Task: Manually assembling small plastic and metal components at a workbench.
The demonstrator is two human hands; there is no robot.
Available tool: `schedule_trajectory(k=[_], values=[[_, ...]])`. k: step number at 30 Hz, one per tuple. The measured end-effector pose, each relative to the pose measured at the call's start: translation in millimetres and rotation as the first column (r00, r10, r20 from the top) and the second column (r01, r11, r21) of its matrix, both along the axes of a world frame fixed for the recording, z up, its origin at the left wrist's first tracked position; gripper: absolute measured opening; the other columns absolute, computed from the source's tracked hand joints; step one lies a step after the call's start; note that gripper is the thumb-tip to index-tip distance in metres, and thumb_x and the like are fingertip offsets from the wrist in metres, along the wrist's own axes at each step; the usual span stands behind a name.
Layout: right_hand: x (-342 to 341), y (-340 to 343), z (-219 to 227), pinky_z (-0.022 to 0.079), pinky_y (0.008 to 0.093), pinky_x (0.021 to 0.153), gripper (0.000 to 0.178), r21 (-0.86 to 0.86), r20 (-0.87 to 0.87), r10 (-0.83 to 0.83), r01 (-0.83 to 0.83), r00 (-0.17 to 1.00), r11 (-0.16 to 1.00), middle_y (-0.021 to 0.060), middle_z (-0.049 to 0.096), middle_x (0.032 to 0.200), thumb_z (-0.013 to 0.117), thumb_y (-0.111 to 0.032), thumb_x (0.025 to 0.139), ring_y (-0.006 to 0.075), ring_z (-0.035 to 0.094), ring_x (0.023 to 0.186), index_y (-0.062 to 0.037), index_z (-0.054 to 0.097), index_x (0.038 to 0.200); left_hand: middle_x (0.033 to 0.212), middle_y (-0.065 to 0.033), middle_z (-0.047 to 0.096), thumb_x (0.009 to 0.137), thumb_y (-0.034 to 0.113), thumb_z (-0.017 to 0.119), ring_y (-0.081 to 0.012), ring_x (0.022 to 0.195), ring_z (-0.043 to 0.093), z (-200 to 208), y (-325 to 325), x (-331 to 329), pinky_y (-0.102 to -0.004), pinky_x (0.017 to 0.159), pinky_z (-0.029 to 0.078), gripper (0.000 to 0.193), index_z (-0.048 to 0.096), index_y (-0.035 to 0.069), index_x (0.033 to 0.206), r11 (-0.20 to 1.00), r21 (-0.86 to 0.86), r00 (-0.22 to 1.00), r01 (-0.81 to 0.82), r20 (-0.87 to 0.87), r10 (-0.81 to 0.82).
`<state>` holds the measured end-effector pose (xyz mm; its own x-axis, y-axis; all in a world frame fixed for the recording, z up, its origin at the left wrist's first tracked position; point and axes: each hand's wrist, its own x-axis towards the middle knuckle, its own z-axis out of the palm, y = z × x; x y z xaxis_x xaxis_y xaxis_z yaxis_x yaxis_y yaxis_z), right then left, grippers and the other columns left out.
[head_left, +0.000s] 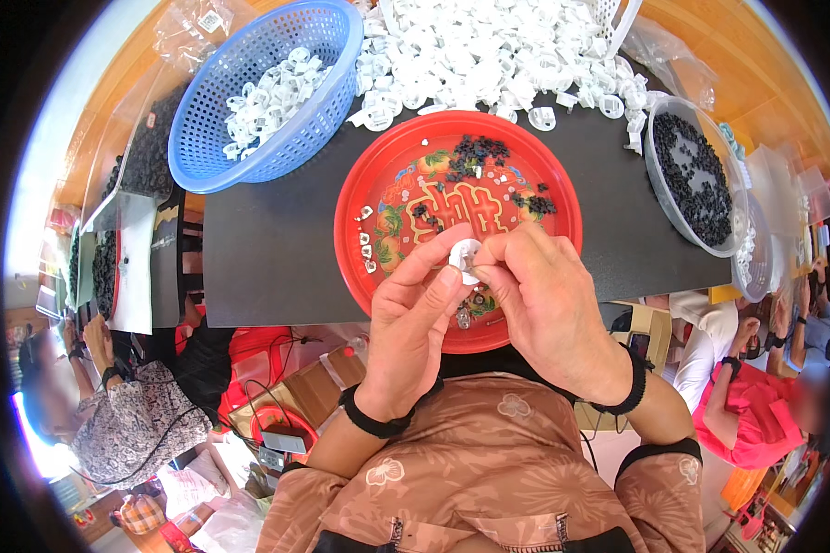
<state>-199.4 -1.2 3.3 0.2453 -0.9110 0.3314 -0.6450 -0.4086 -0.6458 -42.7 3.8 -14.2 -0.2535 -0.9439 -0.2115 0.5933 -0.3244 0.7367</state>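
Observation:
Above the near half of a red round tray (360, 184), both my hands meet at a small round white plastic part (465, 260). My left hand (413, 318) pinches its left edge between thumb and fingers. The fingertips of my right hand (549, 295) press together at its right side; whether they hold a tiny piece there is hidden. On the tray lie small black pieces (478, 157) in loose clusters, and a few small white pieces (366, 251) rest along its left side. A small clear item (463, 318) lies below my fingers.
A blue basket (332, 120) of white parts stands at the left back. Behind the tray spreads a heap of white parts (489, 55). At right, a clear bowl (657, 175) holds black pieces. The dark table (267, 249) carries all this. Other people sit at both sides.

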Motion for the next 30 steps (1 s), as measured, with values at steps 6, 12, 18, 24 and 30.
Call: schedule_trajectory(k=[6, 12, 18, 24, 30], values=[[0.9, 1.3, 0.2, 0.038, 0.036, 0.07, 0.012, -0.075, -0.065, 0.005, -0.01, 0.998, 0.997, 0.0067, 0.051, 0.083, 0.062, -0.005, 0.086, 0.025, 0.052, 0.071, -0.0076, 0.054, 0.095, 0.122, -0.0056, 0.061, 0.097, 0.006, 0.056, -0.0122, 0.113, 0.057, -0.6, 1.2, -1.1, -0.028, 0.098, 0.046, 0.039, 0.051, -0.001, 0.135, 1.0, -0.004, 1.0, -0.011, -0.015, 0.011], [3.2, 4.5, -5.0, 0.037, 0.0368, 0.071, 0.019, -0.186, -0.08, 0.039, -0.054, 0.996, 0.981, 0.0052, 0.056, 0.086, 0.063, -0.007, 0.084, 0.023, 0.055, 0.072, -0.0068, 0.058, 0.103, 0.122, -0.0069, 0.061, 0.098, 0.007, 0.055, -0.0139, 0.113, 0.057, -7.6, 2.3, -0.6, -0.0282, 0.097, 0.047, 0.038, 0.051, -0.001, 0.135, 1.0, -0.005, 0.999, -0.02, -0.038, 0.02], [-1.8, 5.5, 0.9, 0.039, 0.0372, 0.074, 0.033, -0.124, 0.023, -0.008, 0.011, 1.0, 0.992, 0.004, 0.059, 0.088, 0.072, -0.013, 0.079, 0.0222, 0.059, 0.078, -0.006, 0.06, 0.108, 0.124, -0.0089, 0.061, 0.099, 0.009, 0.054, -0.0159, 0.114, 0.058, -7.5, 0.7, 1.7, -0.0297, 0.097, 0.048, 0.038, 0.049, -0.001, 0.136, 1.0, 0.03, 0.997, 0.009, -0.077, -0.007], [-1.2, 2.9, -3.4, 0.04, 0.0356, 0.075, 0.037, -0.131, 0.015, -0.05, 0.051, 0.999, 0.99, 0.0044, 0.06, 0.089, 0.076, -0.013, 0.075, 0.0224, 0.06, 0.08, -0.0071, 0.062, 0.109, 0.128, -0.0124, 0.058, 0.102, 0.012, 0.048, -0.0189, 0.115, 0.058, -6.3, 1.4, -3.4, -0.0347, 0.096, 0.05, 0.038, 0.045, -0.002, 0.137, 1.0, 0.004, 1.0, -0.02, -0.019, 0.02], [4.3, 4.1, -8.0, 0.04, 0.0351, 0.073, 0.037, -0.108, 0.071, -0.105, 0.113, 0.992, 0.988, 0.0025, 0.06, 0.087, 0.076, -0.013, 0.075, 0.02, 0.06, 0.078, -0.0078, 0.062, 0.109, 0.121, -0.0098, 0.059, 0.101, 0.01, 0.049, -0.0168, 0.112, 0.058, -5.4, 1.4, -6.1, -0.0326, 0.095, 0.049, 0.032, 0.047, 0.002, 0.132, 0.999, -0.017, 0.999, -0.029, -0.024, 0.029]])
